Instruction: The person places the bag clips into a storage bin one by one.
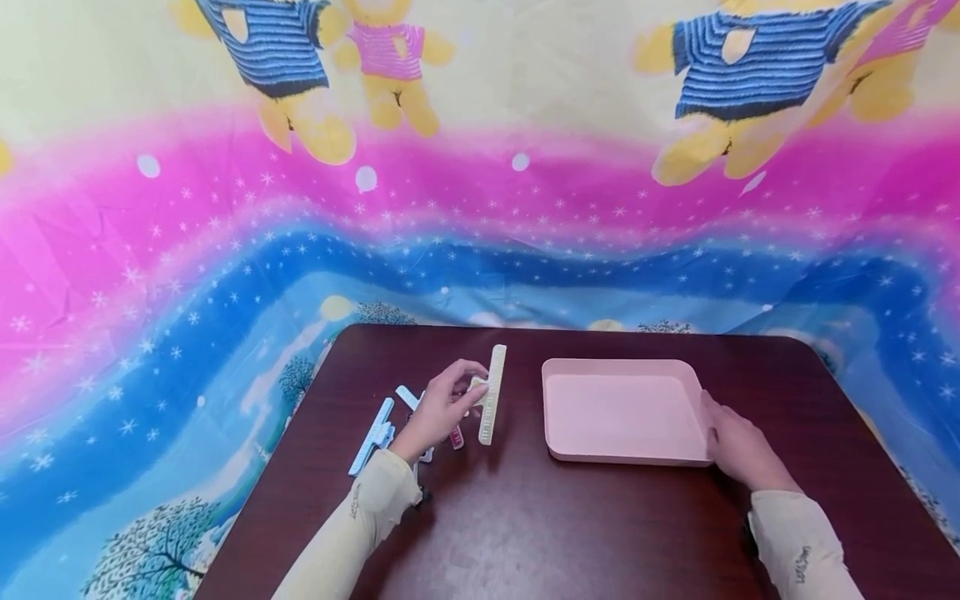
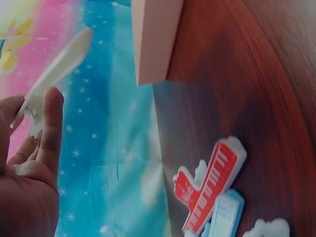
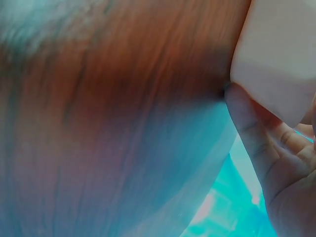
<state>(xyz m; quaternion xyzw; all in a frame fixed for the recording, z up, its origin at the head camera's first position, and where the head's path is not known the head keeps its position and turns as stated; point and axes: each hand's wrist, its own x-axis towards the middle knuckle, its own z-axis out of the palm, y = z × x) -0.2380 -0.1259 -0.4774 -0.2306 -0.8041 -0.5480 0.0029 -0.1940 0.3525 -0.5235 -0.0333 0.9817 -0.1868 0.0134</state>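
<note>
My left hand (image 1: 444, 406) pinches a pale cream clip (image 1: 492, 396) with a long, piano-key-patterned bar, held upright above the table. In the left wrist view, the same clip (image 2: 61, 66) is seen edge-on between thumb and fingers. My right hand (image 1: 744, 447) grips the right end of a shallow pink tray (image 1: 626, 457), near its front corner. The right wrist view shows the thumb against the tray wall (image 3: 276, 64) and the other fingers curled beside the corner.
Left of the tray lie several more clips, among them a light blue clip (image 1: 372, 437) and a red clip (image 2: 212, 182), partly hidden by my left arm in the head view. The dark wooden table (image 1: 495, 525) meets a patterned cloth backdrop (image 1: 480, 200) behind.
</note>
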